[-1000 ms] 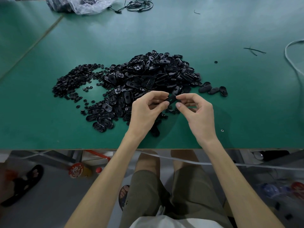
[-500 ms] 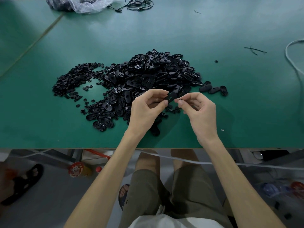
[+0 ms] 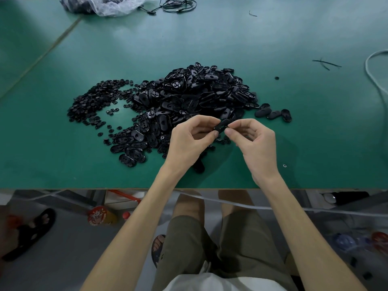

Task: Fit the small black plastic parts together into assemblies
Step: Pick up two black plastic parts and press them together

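The left hand (image 3: 189,141) pinches a black oval part (image 3: 222,125) between thumb and curled forefinger, holding it above the table's near side. The right hand (image 3: 257,143) meets it with thumb and forefinger pinched on the part's other end, though whether a smaller piece sits between those fingertips is too small to tell. Just behind the hands lies a big heap of oval parts (image 3: 199,93) on the green table (image 3: 315,133), with a spread of small round parts (image 3: 94,101) to its left, three loose ovals (image 3: 273,113) to its right, and a plastic bag (image 3: 109,5) and a black cable (image 3: 178,5) at the far edge.
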The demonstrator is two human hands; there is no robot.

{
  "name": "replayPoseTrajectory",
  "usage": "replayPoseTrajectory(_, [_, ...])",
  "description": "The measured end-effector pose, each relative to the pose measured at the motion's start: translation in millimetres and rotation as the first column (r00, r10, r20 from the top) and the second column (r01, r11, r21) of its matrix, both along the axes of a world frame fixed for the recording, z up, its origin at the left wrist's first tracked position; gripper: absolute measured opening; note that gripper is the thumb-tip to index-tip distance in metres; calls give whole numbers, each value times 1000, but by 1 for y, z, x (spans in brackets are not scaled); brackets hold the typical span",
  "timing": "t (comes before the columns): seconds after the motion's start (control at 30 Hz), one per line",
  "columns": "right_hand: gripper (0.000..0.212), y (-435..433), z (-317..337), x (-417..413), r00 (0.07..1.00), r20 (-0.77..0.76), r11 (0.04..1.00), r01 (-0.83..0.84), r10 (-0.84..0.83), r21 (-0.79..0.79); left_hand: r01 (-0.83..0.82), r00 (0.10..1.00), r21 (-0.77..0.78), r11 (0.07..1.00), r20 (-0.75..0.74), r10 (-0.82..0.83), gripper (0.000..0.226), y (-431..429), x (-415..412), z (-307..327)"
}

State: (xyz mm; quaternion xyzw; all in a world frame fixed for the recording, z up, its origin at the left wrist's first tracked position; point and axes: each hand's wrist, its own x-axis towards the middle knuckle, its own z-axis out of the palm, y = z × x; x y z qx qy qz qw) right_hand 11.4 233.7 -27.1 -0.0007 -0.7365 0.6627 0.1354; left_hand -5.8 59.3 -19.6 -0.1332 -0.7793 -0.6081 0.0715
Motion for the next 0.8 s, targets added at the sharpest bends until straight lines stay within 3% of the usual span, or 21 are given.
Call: replayPoseTrajectory(0.8, [10, 0, 2, 1, 1000, 10, 999, -7, 7, 40, 88, 996, 85, 992, 3, -89, 21, -2, -3, -4])
